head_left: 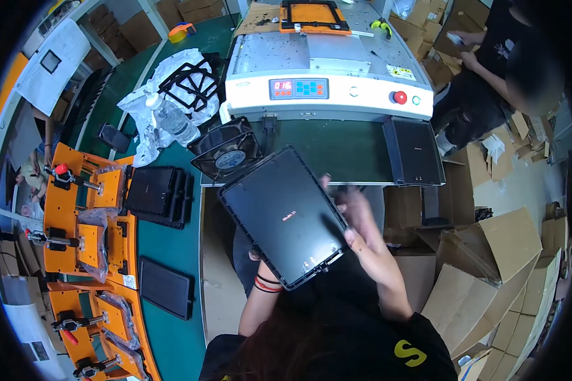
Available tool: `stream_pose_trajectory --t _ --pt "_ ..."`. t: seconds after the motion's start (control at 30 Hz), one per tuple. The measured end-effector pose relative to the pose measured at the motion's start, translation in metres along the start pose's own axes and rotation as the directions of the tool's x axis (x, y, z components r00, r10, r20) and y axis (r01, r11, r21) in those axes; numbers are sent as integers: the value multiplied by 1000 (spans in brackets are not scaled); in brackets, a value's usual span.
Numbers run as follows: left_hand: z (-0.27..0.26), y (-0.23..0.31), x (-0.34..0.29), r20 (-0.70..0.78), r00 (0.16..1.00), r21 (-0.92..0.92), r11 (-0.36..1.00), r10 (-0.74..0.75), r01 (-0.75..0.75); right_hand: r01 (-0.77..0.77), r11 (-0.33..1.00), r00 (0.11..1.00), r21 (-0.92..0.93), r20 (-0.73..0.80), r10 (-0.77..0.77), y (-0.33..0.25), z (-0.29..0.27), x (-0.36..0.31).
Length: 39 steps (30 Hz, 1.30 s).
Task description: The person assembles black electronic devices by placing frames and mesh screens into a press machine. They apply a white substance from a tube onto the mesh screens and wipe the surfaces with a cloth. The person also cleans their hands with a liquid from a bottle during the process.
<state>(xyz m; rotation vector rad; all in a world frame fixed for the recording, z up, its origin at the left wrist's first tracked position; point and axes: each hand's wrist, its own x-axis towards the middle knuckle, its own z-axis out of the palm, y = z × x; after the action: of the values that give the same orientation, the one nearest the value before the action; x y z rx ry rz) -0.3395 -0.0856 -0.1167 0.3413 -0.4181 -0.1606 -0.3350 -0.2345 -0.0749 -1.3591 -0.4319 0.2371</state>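
Observation:
A black rectangular panel (285, 219) with a raised, notched rim is tilted in front of me, above my lap. Its glossy face shows a small printed mark. My left hand (255, 255) supports it from below; most of that hand is hidden behind the panel, and red and black bands circle the wrist. At the panel's right edge is my right hand (366, 236), its thumb touching the rim. Motion smears the other fingers of that hand, so their grip does not show.
Stacked black panels (159, 195) and another black panel (166, 287) lie on the green bench at left, beside orange clamp fixtures (95, 244). A fan (227, 152) stands before the white machine (337, 92). A black panel (416, 152) rests right of it. Cardboard boxes (489, 254) and a person (489, 70) are at right.

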Motion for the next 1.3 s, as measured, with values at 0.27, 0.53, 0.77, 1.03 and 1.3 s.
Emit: stream_pose_trajectory --t 0.27,0.53,0.77,1.03,1.3 --pt "17 43 -27 -544 763 604 794 350 67 -223 915 975 337 93 203 38 13 9" --pt "58 53 -80 -528 458 795 605 715 -29 -311 921 894 235 402 199 27 59 28" --pt "74 74 -160 -595 312 512 649 741 -564 152 962 821 226 513 -251 37 103 3" --pt "62 124 -188 -633 189 614 636 751 -468 510 853 597 -112 760 -257 32 193 -1" --pt "5 264 -269 -361 -145 907 311 921 -285 -11 1000 687 -2 727 9 111 293 68"
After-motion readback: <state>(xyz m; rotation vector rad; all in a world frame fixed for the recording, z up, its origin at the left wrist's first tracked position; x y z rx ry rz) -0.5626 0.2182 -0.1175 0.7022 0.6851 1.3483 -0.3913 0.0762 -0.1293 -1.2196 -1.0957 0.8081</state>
